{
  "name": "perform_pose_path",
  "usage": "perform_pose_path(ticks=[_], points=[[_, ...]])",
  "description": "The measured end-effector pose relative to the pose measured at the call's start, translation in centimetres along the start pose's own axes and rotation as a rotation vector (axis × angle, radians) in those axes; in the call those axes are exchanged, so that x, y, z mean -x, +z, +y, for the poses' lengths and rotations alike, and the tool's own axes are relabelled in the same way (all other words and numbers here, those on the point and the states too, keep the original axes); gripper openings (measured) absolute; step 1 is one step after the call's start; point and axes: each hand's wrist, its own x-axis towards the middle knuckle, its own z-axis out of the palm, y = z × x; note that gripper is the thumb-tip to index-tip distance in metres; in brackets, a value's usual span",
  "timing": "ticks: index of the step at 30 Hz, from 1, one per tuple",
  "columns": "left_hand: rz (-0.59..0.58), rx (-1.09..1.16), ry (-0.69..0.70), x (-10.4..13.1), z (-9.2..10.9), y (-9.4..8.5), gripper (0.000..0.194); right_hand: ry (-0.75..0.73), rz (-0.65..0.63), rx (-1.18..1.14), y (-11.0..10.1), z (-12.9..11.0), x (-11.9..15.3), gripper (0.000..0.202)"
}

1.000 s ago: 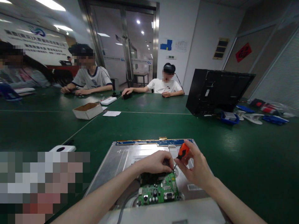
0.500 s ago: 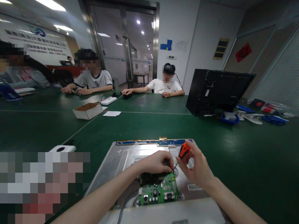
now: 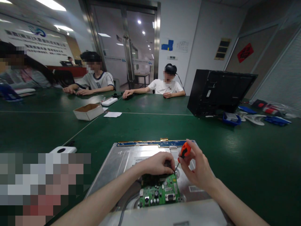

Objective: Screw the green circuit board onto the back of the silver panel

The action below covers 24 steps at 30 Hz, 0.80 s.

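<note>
My right hand (image 3: 198, 164) grips the orange and black handle of a screwdriver (image 3: 185, 150). Its thin shaft slants down to the upper right corner of a green circuit board (image 3: 162, 193). Beside the tip, the fingers of my left hand (image 3: 162, 163) are closed in a pinch at that corner; what they hold, if anything, is hidden. The board lies on the silver metal back of a display panel (image 3: 117, 169), which has a blue circuit strip (image 3: 150, 144) along its far edge. A grey cable (image 3: 124, 205) runs left of the board.
On the green table (image 3: 141, 125) are an open white box (image 3: 88, 112), a paper slip (image 3: 113, 114) and a white device (image 3: 63, 150). A black monitor casing (image 3: 218, 92) stands at the right, near a blue tray (image 3: 231, 118) and plastic bags. Several people sit across the table.
The screwdriver handle has turned slightly in my right hand, its tip staying at the board's corner. My left hand keeps its place. One person at the far left side has shifted their head.
</note>
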Motion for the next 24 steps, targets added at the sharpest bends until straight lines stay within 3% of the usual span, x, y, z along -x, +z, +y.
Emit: perform_pose_path(ticks=[4, 15, 24], points=[[-0.003, -0.004, -0.001, -0.03, 0.04, -0.03, 0.014, -0.045, 0.05, 0.051, 0.13, 0.16, -0.02, 0.06], [-0.005, -0.007, 0.004, 0.0, 0.14, -0.05, 0.01, -0.005, -0.035, -0.039, -0.1, -0.08, -0.2, 0.065], [-0.004, -0.002, 0.01, 0.0, 0.05, 0.01, 0.014, -0.073, 0.052, 0.086, 0.15, 0.09, 0.0, 0.057]])
